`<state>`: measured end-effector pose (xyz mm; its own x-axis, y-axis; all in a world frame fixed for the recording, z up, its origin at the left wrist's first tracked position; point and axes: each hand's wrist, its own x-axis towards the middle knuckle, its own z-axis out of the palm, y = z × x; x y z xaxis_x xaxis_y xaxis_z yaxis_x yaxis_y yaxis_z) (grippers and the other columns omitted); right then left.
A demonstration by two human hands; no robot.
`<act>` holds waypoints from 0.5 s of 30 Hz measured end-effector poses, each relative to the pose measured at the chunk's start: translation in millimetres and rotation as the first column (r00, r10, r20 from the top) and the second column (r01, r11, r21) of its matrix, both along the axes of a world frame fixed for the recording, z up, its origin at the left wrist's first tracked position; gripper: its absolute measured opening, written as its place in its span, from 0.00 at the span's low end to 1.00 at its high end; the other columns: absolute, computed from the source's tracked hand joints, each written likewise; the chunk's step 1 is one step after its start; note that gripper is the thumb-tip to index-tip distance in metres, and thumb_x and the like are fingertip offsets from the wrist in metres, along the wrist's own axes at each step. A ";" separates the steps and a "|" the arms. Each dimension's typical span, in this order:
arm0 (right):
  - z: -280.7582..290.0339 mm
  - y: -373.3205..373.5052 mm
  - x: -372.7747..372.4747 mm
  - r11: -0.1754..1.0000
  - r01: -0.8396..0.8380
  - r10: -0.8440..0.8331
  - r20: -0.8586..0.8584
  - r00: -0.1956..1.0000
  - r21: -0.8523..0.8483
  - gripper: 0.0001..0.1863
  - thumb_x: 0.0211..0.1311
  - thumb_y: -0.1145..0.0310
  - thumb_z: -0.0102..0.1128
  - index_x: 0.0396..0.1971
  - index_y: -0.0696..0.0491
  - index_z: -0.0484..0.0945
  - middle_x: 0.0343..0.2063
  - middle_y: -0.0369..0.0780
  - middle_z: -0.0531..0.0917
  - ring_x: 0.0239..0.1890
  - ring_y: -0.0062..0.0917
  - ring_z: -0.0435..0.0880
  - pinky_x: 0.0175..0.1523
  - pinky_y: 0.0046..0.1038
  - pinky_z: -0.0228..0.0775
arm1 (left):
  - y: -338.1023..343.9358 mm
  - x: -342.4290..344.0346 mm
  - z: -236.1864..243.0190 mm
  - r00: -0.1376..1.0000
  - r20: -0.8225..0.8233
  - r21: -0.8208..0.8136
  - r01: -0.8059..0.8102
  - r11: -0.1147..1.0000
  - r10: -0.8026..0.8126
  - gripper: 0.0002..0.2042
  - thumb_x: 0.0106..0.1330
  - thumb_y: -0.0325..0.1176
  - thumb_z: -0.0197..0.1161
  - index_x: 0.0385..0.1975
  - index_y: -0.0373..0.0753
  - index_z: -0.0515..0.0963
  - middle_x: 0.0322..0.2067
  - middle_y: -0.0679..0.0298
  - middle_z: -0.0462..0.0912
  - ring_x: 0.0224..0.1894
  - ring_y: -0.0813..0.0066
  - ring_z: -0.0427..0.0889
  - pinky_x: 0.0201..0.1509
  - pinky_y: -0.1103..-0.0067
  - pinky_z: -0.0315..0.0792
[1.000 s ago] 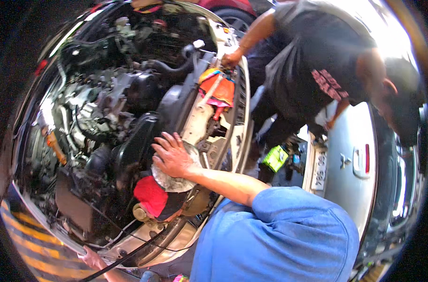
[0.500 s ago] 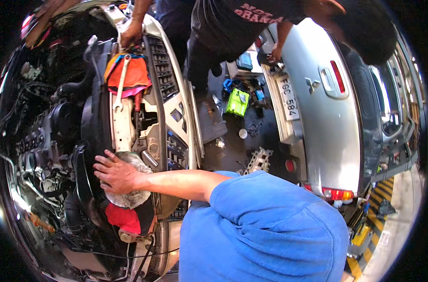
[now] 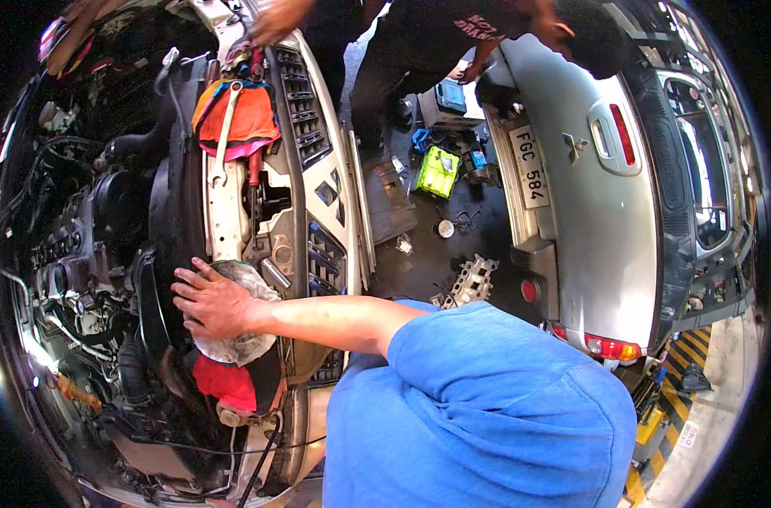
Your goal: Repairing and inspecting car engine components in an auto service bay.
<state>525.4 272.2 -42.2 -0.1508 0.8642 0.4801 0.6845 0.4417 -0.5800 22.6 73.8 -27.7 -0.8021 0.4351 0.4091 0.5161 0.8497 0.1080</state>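
My right hand [image 3: 212, 299] lies flat with spread fingers on a round, grey-stained whitish cloth [image 3: 248, 349]. That cloth sits over the front crossmember of an open engine bay, beside the grille [image 3: 326, 254]. Below it is a red and black cloth [image 3: 226, 383]. Farther along the pale metal crossmember [image 3: 227, 216], a combination wrench [image 3: 225, 135] rests on an orange cloth [image 3: 254, 123]. A red-handled tool [image 3: 254, 173] lies next to it. A small skin-coloured patch at the lower edge may belong to my left hand; its fingers do not show.
The engine [image 3: 89, 254] fills the left side. A co-worker's hand [image 3: 279, 19] is near the far end of the crossmember. A silver car [image 3: 588, 254] stands at right. On the floor between are a yellow-green case [image 3: 439, 172], a blue box [image 3: 450, 96] and a metal engine part [image 3: 470, 284].
The co-worker's hand at the top has moved right, off the tools by the orange cloth. Another co-worker's hand now shows over the silver car. My right hand stays on the cloth.
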 end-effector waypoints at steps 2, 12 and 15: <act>0.1 0.7 0.1 0.998 -0.024 0.024 0.011 1.000 -0.062 0.27 0.64 0.51 0.60 0.54 0.57 0.81 0.61 0.46 0.77 0.74 0.43 0.63 0.81 0.56 0.41 | -3.3 -0.8 0.4 1.000 0.008 -0.005 -0.023 1.000 0.023 0.24 0.62 0.50 0.71 0.45 0.36 0.74 0.31 0.50 0.82 0.29 0.47 0.81 0.30 0.56 0.76; 3.8 -0.2 3.6 0.996 -0.041 0.042 0.018 0.999 -0.075 0.26 0.67 0.51 0.58 0.55 0.56 0.80 0.61 0.46 0.77 0.74 0.43 0.63 0.80 0.56 0.42 | -21.5 -4.9 5.9 0.995 0.028 -0.047 -0.094 0.995 0.095 0.27 0.63 0.53 0.70 0.50 0.36 0.75 0.35 0.47 0.84 0.34 0.45 0.83 0.36 0.55 0.78; 5.3 -0.5 3.6 0.996 -0.040 0.042 0.019 0.999 -0.078 0.26 0.67 0.51 0.58 0.55 0.56 0.80 0.62 0.46 0.77 0.74 0.43 0.63 0.80 0.56 0.42 | -29.5 -9.0 10.0 0.993 0.029 -0.062 -0.115 0.991 0.117 0.28 0.64 0.54 0.70 0.52 0.36 0.75 0.37 0.47 0.84 0.36 0.44 0.84 0.37 0.54 0.78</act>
<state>529.0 271.6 -36.9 -0.1961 0.8915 0.4084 0.6789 0.4240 -0.5994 13.6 44.3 -17.8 -0.8609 0.3613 0.3581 0.4105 0.9092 0.0695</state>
